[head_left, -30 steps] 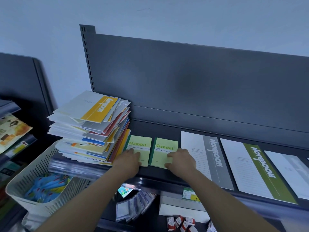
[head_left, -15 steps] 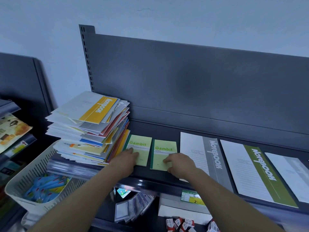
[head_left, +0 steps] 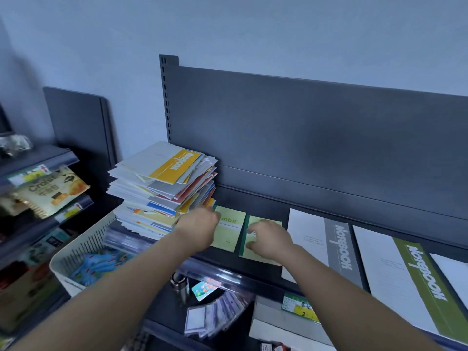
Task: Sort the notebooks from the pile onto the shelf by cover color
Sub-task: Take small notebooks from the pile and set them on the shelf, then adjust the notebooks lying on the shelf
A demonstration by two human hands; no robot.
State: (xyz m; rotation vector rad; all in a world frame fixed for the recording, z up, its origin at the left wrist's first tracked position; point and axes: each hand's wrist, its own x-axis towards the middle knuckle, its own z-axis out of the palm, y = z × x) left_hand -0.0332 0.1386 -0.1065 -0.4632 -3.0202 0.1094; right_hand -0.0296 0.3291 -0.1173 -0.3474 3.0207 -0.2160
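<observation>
The step in hand looked like squaring up two small notebooks on the shelf (head_left: 266, 205), just right of the pile (head_left: 162, 196). The right hand (head_left: 268, 239) pressed loosely bent fingers on the right green notebook (head_left: 266, 220) and gripped nothing, while the left hand (head_left: 200, 229) hung blurred over the left green notebook (head_left: 230, 234), its grip impossible to tell. Next, I judged, a hand should lift the pile's top yellow notebook (head_left: 174, 164) and find it a fresh spot; counted, there were one pile, two small green notebooks and three large ones: the grey notebook (head_left: 326, 249), the olive notebook (head_left: 417, 282) and one cut off at the right.
</observation>
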